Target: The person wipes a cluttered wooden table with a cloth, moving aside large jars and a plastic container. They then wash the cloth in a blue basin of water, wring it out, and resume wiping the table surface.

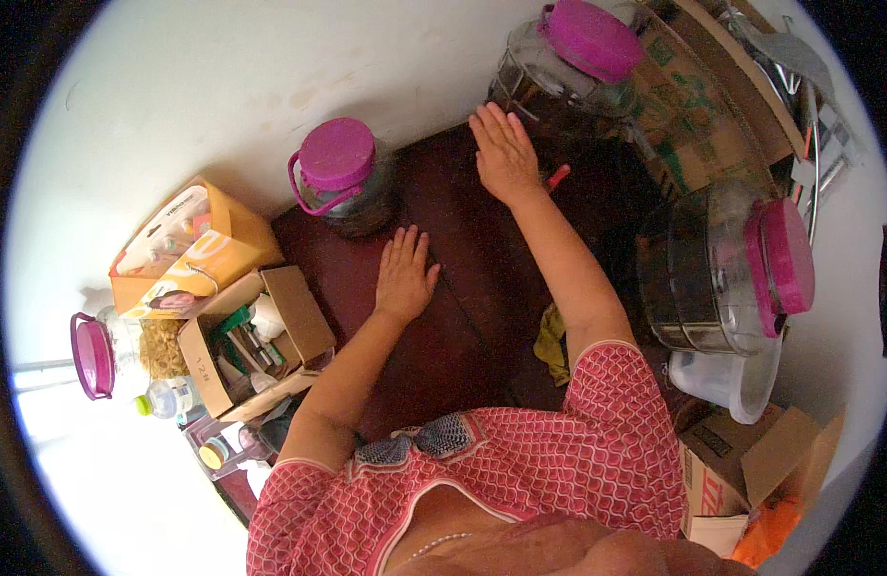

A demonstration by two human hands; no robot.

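Note:
My left hand [406, 277] is palm down at the dark red tabletop [443, 353], fingers stretched out and thumb apart. Just beyond its fingertips stands a glass jar [364, 205] with a purple lid [337, 155] and carrying handle. My right hand [505, 155] reaches farther forward, back of the hand up and fingers extended, with nothing visible in it. Its fingertips are close to a large glass jar [530, 65] with a magenta lid [593, 39]; whether they touch it I cannot tell. A red object [559, 176] lies beside my right wrist.
At left are a yellow gift box [249, 234], an open cardboard box [310, 309] of small items, a plastic bottle [173, 398] and another lidded jar [94, 358]. At right lie a big jar [692, 273] on its side, a yellow cloth [551, 345] and cardboard [703, 108].

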